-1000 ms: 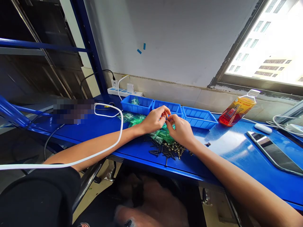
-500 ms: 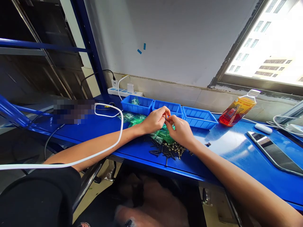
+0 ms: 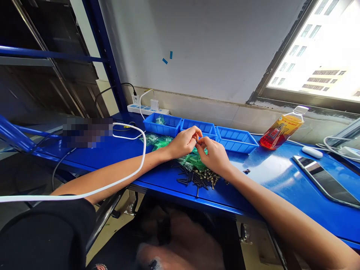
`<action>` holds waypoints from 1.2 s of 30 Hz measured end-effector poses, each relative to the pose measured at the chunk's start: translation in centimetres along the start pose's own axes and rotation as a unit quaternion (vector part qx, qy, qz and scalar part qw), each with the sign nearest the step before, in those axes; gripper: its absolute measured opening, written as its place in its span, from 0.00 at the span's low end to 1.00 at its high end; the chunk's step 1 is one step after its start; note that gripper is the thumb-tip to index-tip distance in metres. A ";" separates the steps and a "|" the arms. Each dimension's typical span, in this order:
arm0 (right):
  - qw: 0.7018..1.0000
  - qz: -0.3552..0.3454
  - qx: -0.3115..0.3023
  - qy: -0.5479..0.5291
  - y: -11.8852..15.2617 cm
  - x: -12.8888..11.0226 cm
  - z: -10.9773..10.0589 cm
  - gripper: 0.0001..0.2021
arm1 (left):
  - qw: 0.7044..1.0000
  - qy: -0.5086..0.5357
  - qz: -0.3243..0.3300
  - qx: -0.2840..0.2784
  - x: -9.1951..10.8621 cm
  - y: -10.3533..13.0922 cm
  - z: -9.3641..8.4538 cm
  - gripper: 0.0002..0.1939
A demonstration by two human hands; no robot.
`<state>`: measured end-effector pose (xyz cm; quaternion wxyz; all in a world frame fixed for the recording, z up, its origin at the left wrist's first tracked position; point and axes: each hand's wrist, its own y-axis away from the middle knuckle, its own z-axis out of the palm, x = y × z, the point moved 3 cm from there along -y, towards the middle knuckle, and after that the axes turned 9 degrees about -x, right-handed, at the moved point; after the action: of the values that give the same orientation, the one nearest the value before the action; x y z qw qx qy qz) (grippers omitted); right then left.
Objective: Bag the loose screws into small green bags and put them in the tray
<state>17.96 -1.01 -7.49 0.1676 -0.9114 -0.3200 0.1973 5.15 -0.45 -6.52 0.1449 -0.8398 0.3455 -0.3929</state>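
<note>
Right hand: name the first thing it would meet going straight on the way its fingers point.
The left hand, most likely its fingertips, which the right hand almost touches or already touches; depth between them is unclear.

No wording legible. Yellow-and-red label [image 3: 283, 126] on clear plastic bottle [image 3: 300, 110] with red liquid: print too small to read. White plug-in adapter [image 3: 135, 99]: tiny dark printed marks, unreadable. Orange emblem [image 3: 100, 266] on black clothing [image 3: 118, 249]: cut off, unreadable.

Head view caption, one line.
Left hand and right hand meet over green packets and loose screws beside three blue bins.
</note>
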 end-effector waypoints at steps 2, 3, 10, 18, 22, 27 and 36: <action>1.000 0.001 0.001 0.001 0.0 0.0 0.0 0.05 | 1.000 -0.001 0.003 0.000 0.0 0.0 0.0 0.08; 1.000 0.000 0.001 0.002 0.0 0.0 0.0 0.05 | 1.000 -0.002 0.005 0.000 0.0 0.0 0.0 0.08; 1.000 0.005 -0.016 0.021 -0.1 0.0 0.0 0.10 | 1.000 -0.025 0.007 0.011 0.1 0.0 -0.2 0.09; 0.999 0.018 -0.004 0.031 0.0 -0.1 -0.2 0.08 | 1.000 -0.023 0.000 0.006 0.1 0.0 -0.2 0.10; 0.998 0.032 0.000 0.048 0.0 -0.3 -0.3 0.07 | 0.999 -0.036 0.000 0.004 0.1 0.0 -0.2 0.10; 0.997 0.041 0.007 0.066 0.0 -0.4 -0.3 0.08 | 0.999 -0.042 0.001 -0.001 0.2 -0.1 -0.1 0.09; 0.997 0.049 0.010 0.065 0.0 -0.3 -0.5 0.06 | 0.999 -0.037 -0.004 0.004 0.2 -0.1 -0.1 0.07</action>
<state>17.92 -1.33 -7.02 0.1869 -0.9352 -0.2614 0.1490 5.20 -0.51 -6.35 0.1590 -0.8547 0.3349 -0.3634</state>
